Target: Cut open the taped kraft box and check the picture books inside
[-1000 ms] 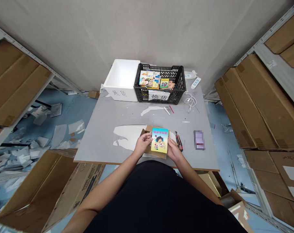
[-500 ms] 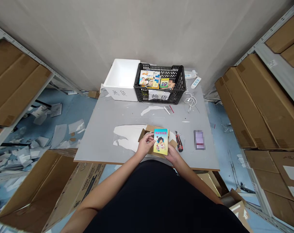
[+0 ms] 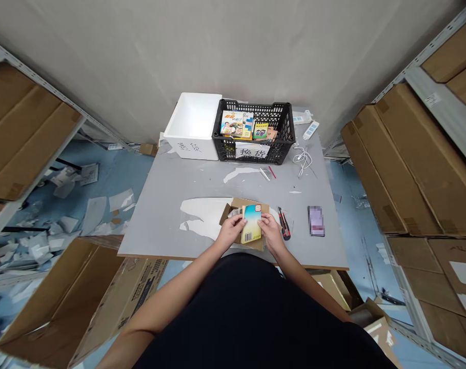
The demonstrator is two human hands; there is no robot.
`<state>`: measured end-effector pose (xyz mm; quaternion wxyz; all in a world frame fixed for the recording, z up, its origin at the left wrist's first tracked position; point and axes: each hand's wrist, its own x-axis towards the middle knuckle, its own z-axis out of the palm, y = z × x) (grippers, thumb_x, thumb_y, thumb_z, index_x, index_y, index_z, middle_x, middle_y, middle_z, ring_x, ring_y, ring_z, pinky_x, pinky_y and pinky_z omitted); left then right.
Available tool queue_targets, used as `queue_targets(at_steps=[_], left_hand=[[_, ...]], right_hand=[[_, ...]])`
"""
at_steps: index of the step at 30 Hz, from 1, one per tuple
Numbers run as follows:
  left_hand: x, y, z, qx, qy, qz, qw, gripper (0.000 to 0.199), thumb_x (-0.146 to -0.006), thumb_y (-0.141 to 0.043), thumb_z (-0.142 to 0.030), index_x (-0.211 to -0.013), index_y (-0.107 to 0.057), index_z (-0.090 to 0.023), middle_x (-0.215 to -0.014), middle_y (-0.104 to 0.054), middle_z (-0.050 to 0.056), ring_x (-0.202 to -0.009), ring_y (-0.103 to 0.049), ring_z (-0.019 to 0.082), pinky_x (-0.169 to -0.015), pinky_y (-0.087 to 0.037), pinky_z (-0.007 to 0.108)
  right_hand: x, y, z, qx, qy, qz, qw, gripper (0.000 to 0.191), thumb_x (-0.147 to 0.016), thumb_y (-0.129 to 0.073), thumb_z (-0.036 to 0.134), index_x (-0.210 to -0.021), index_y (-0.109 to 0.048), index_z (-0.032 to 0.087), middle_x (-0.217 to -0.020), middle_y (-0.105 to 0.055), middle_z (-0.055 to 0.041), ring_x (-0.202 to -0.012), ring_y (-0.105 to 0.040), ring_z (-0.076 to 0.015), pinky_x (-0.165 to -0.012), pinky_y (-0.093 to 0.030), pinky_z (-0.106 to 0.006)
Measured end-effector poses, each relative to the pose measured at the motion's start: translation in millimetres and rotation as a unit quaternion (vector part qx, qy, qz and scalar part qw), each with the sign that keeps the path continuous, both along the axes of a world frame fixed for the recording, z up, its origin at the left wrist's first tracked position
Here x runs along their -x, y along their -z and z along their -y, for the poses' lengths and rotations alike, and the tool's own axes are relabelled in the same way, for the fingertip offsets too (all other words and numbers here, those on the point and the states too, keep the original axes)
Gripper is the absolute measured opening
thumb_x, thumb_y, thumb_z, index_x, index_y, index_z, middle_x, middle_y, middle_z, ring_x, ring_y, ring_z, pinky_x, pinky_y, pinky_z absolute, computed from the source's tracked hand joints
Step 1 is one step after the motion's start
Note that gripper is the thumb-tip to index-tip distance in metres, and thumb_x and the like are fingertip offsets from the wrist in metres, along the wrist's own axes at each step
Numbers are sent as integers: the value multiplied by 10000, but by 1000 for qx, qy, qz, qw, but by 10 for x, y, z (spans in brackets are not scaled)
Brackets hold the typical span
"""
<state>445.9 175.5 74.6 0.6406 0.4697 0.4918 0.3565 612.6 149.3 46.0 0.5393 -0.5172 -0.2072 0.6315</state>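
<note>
A small blue-and-yellow book shows its back cover, with a barcode at the lower left. My left hand pinches its left edge, and my right hand is closed on its right edge. Beneath the book lies an opened small cardboard box, partly hidden by the book and both hands. Just right of my right hand, a red-and-black box cutter rests on the grey table.
At the table's back stand a white foam box and a black crate holding books. A phone and white cable lie on the right. Large cartons stand at the left; loaded shelves flank both sides.
The book has been turned over, from its cartoon front cover to its back cover. My right hand has moved up from the book's lower corner to its right edge.
</note>
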Motion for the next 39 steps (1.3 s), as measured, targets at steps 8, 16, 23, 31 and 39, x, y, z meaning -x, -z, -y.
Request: queue_targets(at_steps=[8, 16, 23, 31, 39], left_hand=[[83, 47, -22, 55, -79, 57, 994, 406, -700, -751, -451, -971, -667, -161, -856, -705, 49, -757, -643, 169, -688, -513, 288], [100, 85, -56, 50, -94, 33, 994, 395, -703, -746, -445, -962, -664, -157, -839, -691, 36, -723, -624, 148, -652, -499, 263], [89, 91, -80, 20, -102, 1, 995, 351, -721, -719, -427, -946, -670, -162, -786, -656, 16, -660, -583, 132, -575, -471, 241], [72, 55, -81, 34, -100, 0, 994, 356, -703, -729, -434, -915, -658, -156, -753, -646, 15, -641, -577, 130, -545, -465, 234], [44, 65, -89, 19, -116, 15, 993, 437, -686, -748, -380, -1038, -627, -151, -682, -554, -38, -572, -533, 97, -540, -473, 231]], right_hand=[[-84, -97, 20, 18, -68, -35, 997, 414, -685, -758, 506, -965, -651, 220, -897, -720, -49, -788, -673, -226, -637, -525, -328], [-84, -140, 36, -7, -73, -36, 997, 335, -709, -747, 510, -848, -643, 223, -836, -704, -23, -743, -660, -200, -618, -512, -306], [-83, -230, 45, -14, -78, -62, 995, 332, -716, -744, 509, -867, -639, 233, -877, -714, -30, -863, -666, -236, -710, -523, -341], [-59, -193, 30, -25, -47, -108, 993, 322, -710, -766, 467, -883, -653, 221, -913, -725, -34, -977, -656, -245, -822, -516, -350], [-52, -136, 40, -12, -16, -155, 988, 266, -751, -745, 385, -948, -663, 225, -964, -733, -35, -1021, -656, -244, -860, -519, -355]])
